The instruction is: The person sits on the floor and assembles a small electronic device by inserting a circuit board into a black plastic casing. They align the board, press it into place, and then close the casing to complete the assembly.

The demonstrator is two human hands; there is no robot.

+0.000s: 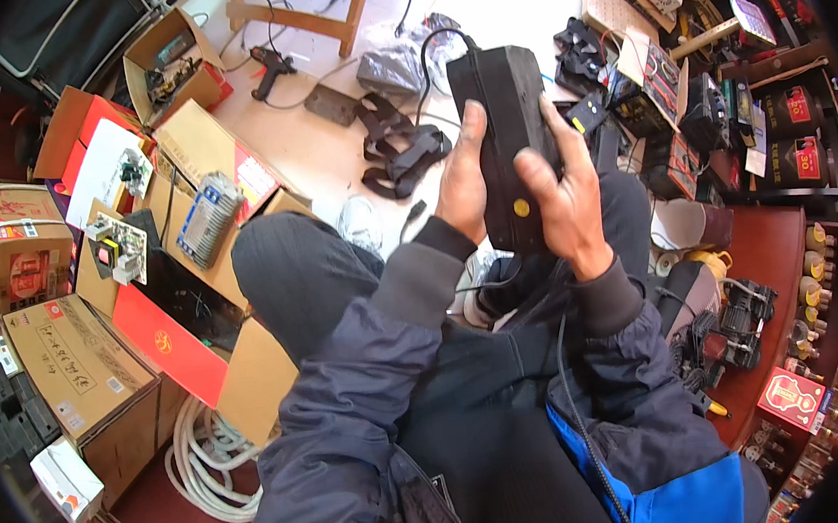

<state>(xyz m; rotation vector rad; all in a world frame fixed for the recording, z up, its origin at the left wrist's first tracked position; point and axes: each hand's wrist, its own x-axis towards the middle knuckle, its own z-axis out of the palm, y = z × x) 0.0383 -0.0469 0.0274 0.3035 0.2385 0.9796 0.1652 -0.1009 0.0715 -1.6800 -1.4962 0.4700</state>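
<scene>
A long black power adapter (498,85) is held up over my lap, tilted slightly, with a small round yellow sticker near its lower end. My left hand (462,176) grips its left side, thumb along the edge and the other fingers mostly hidden. From the right, my right hand (569,189) closes round it, its thumb lying across the front face. A black cable (427,50) leaves the upper end and loops down to the left. Another thin cable (493,283) shows below the adapter; where it joins is hard to see.
Opened cardboard boxes (83,356) crowd the left, with a silver finned metal case (211,218) and circuit boards (119,245) on them. Beyond my knees, a gun-shaped tool (272,72) and black straps (404,155) lie on the floor. Shelves of small parts (813,297) line the right.
</scene>
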